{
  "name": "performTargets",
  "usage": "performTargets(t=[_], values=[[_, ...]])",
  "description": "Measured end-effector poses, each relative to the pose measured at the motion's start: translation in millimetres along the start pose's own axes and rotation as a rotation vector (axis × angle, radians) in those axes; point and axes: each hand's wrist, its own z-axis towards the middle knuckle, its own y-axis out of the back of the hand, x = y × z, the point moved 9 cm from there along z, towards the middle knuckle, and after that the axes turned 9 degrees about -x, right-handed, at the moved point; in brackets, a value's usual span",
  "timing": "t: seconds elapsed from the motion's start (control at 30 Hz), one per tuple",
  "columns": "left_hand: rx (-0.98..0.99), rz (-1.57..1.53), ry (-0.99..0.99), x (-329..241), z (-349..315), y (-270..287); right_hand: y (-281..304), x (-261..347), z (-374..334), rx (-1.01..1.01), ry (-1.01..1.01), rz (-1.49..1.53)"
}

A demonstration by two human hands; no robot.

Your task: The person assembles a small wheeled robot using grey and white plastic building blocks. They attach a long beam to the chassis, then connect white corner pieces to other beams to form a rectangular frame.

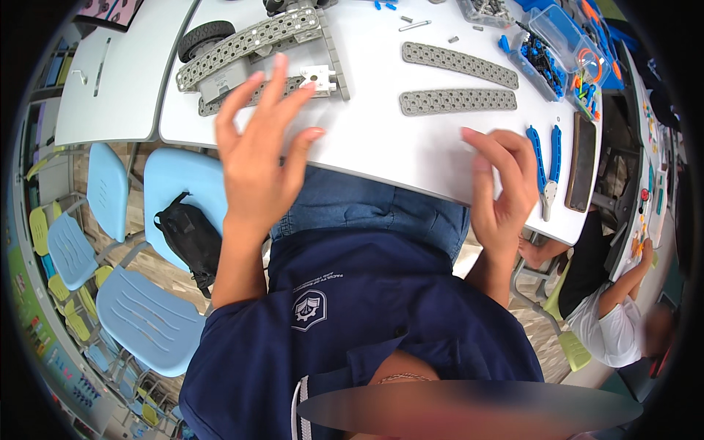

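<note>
My left hand (264,150) is raised with its fingers spread, over the table's near edge and the near side of a grey plastic vehicle frame (253,48). Nothing is in it. Just beyond its fingertips sits a white square block (317,79), fixed in the frame. A black wheel (207,40) is at the frame's left end. My right hand (506,180) hovers at the table's edge, fingers loosely bent and thumb apart, with nothing visible in it. Past it lie two grey perforated beams, a curved one (460,64) and a straighter one (458,101).
Blue-handled pliers (544,169) and a dark phone (581,161) lie at the table's right. Clear boxes of small parts (541,62) stand behind them. A metal shaft (415,26) lies farther back. Blue chairs (150,319), one with a black bag (189,238), stand left; another person (612,323) sits right.
</note>
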Motion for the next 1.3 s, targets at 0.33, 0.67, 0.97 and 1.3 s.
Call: performTargets(t=[0.33, 0.67, 0.97, 1.3], values=[[-0.171, -0.35, 0.676, 140, 10, 23, -61, 30, 45, 0.168, 0.072, -0.016], [-0.218, -0.515, 0.625, 127, 16, 13, -88, 10, 63, 0.388, 0.102, 0.043], [-0.337, -0.562, 0.7, 125, 10, 12, -140, 30, 63, 0.593, 0.163, -0.101], [-0.333, -0.7, 0.685, 113, 11, 1, -104, 7, 66, 0.626, 0.147, -0.138]])
